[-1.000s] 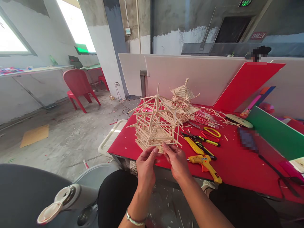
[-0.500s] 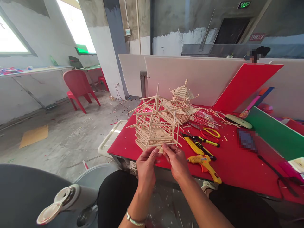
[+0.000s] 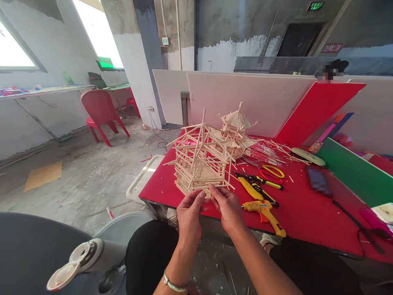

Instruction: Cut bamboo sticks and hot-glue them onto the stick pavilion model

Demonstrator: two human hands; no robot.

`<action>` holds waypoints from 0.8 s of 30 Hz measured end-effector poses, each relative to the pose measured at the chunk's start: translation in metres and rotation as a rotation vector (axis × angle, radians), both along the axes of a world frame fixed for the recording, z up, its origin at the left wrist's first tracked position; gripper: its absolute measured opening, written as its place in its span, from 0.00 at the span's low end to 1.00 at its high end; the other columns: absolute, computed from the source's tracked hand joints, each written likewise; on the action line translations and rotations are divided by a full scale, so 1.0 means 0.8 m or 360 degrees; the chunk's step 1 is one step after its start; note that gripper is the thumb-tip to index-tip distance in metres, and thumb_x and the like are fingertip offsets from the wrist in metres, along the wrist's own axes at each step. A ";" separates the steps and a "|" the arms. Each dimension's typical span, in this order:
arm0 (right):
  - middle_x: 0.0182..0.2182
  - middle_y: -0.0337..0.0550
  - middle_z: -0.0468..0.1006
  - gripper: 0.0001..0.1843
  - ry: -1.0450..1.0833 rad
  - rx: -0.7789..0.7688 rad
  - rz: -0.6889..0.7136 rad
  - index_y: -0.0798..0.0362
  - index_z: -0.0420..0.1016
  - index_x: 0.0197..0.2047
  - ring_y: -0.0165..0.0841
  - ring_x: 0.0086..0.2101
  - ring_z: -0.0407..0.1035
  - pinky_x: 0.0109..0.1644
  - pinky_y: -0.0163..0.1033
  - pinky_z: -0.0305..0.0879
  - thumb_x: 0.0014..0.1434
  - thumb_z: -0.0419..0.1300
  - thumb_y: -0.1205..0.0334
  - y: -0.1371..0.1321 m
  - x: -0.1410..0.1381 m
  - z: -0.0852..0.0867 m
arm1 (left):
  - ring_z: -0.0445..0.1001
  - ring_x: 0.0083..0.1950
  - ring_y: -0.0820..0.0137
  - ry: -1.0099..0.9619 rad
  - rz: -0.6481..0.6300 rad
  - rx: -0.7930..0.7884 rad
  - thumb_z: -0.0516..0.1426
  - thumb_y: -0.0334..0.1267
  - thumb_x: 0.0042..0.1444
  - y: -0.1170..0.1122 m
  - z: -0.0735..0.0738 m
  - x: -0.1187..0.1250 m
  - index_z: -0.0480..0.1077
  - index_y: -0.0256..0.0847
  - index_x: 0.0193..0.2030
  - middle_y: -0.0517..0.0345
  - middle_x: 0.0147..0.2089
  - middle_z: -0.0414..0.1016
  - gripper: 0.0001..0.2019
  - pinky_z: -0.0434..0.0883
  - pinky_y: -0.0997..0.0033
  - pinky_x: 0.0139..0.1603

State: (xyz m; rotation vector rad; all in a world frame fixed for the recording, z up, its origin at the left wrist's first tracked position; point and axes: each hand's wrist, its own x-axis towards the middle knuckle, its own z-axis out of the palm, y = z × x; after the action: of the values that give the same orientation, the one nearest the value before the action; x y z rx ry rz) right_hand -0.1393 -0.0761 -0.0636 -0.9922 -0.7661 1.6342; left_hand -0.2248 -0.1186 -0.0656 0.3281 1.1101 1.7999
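A pavilion model [image 3: 201, 174] built of thin pale wooden sticks stands at the red table's front edge, its roof an open frame with a short spire. At its near lower edge, my left hand [image 3: 189, 209] is closed, thumb and fingers pinching the front sticks. Close beside it on the right, my right hand [image 3: 227, 208] pinches the same edge. Exactly what lies between the fingertips is partly hidden. Behind stands a second stick pavilion [image 3: 236, 123] with a slatted roof. To the right of my hands lies a yellow glue gun [image 3: 265, 211].
Yellow-and-black cutters [image 3: 251, 186] and yellow-handled pliers [image 3: 273, 172] lie on the red table [image 3: 301, 213]. Loose sticks [image 3: 276, 152] are scattered behind them. A white partition [image 3: 245, 96] borders the back. At lower left, a lidded bottle [image 3: 98, 256] rests on a grey surface.
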 end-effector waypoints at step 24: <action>0.18 0.32 0.65 0.19 -0.0023 -0.0020 -0.0034 0.54 0.75 0.21 0.23 0.21 0.54 0.23 0.31 0.50 0.39 0.75 0.48 -0.001 -0.002 0.009 | 0.76 0.27 0.72 -0.0060 0.0010 0.0032 0.71 0.42 0.40 0.008 0.010 0.000 0.77 0.34 0.31 0.54 0.28 0.77 0.15 0.70 0.78 0.23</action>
State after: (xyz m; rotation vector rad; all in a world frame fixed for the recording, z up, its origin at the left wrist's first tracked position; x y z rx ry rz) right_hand -0.1407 -0.0768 -0.0567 -1.0186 -0.7533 1.6170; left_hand -0.2250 -0.1120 -0.0573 0.3020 1.0684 1.8165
